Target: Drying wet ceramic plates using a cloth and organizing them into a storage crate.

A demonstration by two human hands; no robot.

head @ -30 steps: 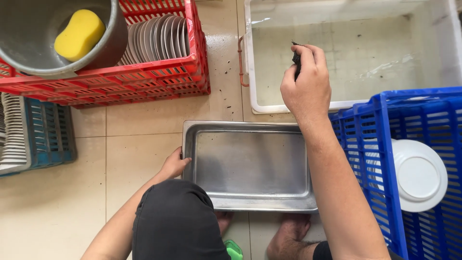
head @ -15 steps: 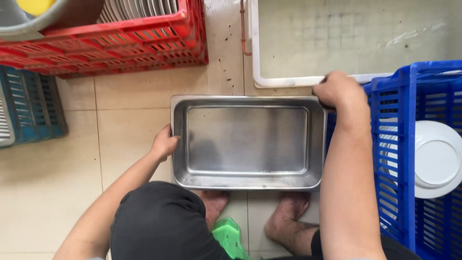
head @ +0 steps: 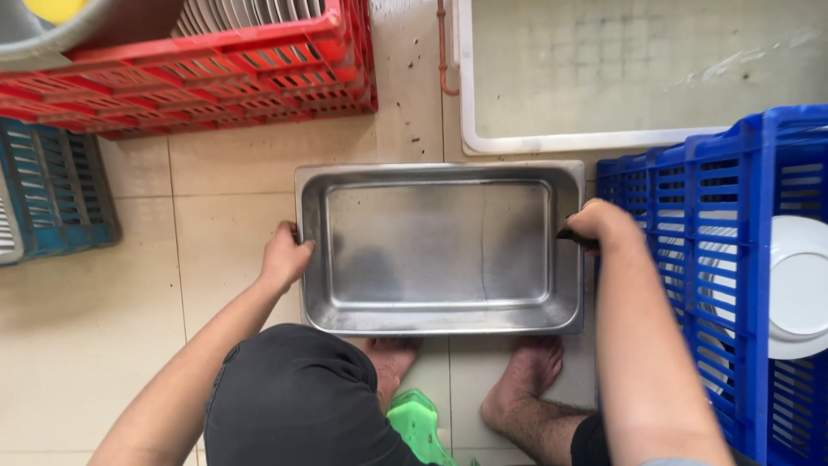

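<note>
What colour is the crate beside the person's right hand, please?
Blue; the crate beside the right hand shows plainly in the head view.

No packages, labels, signs or screens, seemingly, in view

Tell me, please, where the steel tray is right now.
In the head view the steel tray sits mid-frame on the tiled floor, gripped at its short ends by the left hand and right hand.

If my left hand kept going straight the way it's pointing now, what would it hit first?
The left hand already grips the steel tray at its left rim, pointing right, so it would likely meet the tray's wall first.
</note>
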